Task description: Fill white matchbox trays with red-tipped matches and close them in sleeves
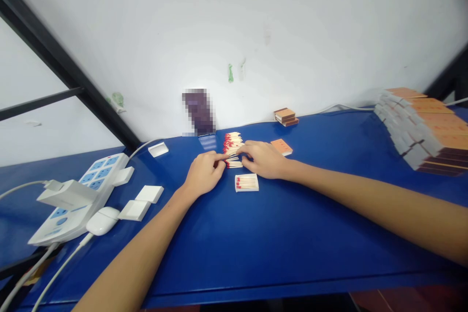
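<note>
A pile of red-headed matches (233,142) lies on the blue table, heads toward the left. My left hand (206,171) is at the head side, index finger and thumb closed around the ends of a few matches at the near part of the pile. From the other side, my right hand (265,158) has its fingertips closed on the plain ends of those sticks. Just in front of both hands sits a white matchbox tray (256,184) with several matches in it. An orange matchbox cover (281,146) lies beyond my right hand, partly hidden by it.
Stacked matchboxes (431,126) stand at the right, and a few more (286,116) near the wall. A phone-like pixelated object (200,111) leans there. At the left are a power strip (106,170), white trays (136,209), another tray (158,149) and a white charging case (103,221).
</note>
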